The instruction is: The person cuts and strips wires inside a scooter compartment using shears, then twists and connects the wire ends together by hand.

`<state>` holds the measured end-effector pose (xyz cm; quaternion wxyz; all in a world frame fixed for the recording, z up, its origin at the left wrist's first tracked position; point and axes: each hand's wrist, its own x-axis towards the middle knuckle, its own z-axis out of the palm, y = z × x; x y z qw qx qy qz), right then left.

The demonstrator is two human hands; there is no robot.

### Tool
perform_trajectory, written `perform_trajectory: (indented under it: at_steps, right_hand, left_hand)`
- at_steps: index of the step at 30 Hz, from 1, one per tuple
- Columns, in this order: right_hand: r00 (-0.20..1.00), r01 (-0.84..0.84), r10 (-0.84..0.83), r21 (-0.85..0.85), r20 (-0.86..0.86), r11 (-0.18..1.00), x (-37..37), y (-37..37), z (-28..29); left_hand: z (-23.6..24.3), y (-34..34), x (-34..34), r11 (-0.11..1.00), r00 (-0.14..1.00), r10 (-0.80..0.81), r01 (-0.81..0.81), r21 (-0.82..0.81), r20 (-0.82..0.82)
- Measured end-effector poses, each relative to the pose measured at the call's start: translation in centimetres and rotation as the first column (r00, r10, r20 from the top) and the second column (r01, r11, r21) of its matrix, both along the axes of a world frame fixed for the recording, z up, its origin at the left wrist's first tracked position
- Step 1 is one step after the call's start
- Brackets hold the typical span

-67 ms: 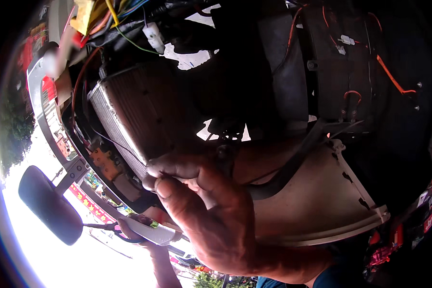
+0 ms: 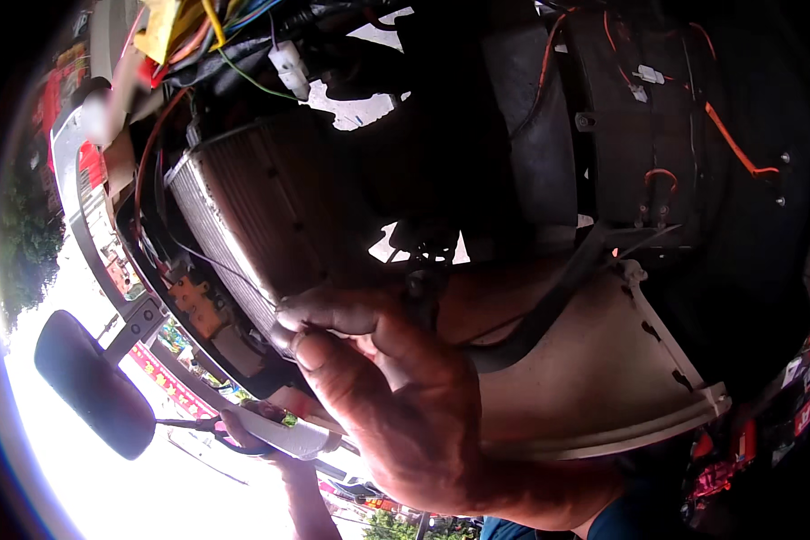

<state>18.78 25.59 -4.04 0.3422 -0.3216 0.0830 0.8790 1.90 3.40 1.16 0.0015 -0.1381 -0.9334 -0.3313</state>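
Note:
My right hand is in the middle, thumb and forefinger closed in a pinch on what looks like a thin dark wire. Its fingertips are at the lower corner of a ribbed silver metal unit. My left hand is lower left, fingers curled by a white frame and a thin dark piece; what it grips is unclear. An orange block sits left of the ribbed unit.
Bundled coloured wires and white connectors are at the top. A cream panel with a dark bracket is at right, black panels with orange wires beyond it. A mirror on an arm juts out left, before bright open surroundings.

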Motion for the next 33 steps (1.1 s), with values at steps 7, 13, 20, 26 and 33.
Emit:
perform_trajectory:
  at_steps: [7, 13, 20, 26, 33]
  right_hand:
    - [0.883, -0.241, 0.135, 0.188, 0.449, 0.952, 1.0, 3.1, 0.9]
    - [0.968, 0.187, -0.167, -0.092, 0.188, 0.978, -1.2, 8.1, -3.3]
    - [0.575, -0.178, 0.115, -0.014, 0.81, 0.984, -0.6, 6.6, -10.7]
    - [-0.007, -0.401, 0.211, -0.196, 0.978, 0.895, 8.2, 10.2, -21.6]
    - [-0.305, -0.787, -0.08, -0.204, 0.949, 0.583, 15.0, 11.3, -19.7]
  left_hand:
    - [-0.3, -1.3, 0.1, 0.94, 0.93, -0.309, 0.267, -0.212, -0.2]
    - [-1.8, -2.1, -2.4, 0.742, 0.473, -0.67, 0.427, -0.517, -0.572]
    - [-1.7, -1.8, -2.4, 0.774, 0.58, -0.632, 0.505, -0.381, -0.514]
    - [-0.8, 0.2, -1.1, 0.766, 0.596, -0.638, 0.43, -0.477, -0.488]
    - [0.3, -3.9, 0.3, 0.885, 0.891, -0.338, 0.193, -0.424, -0.301]
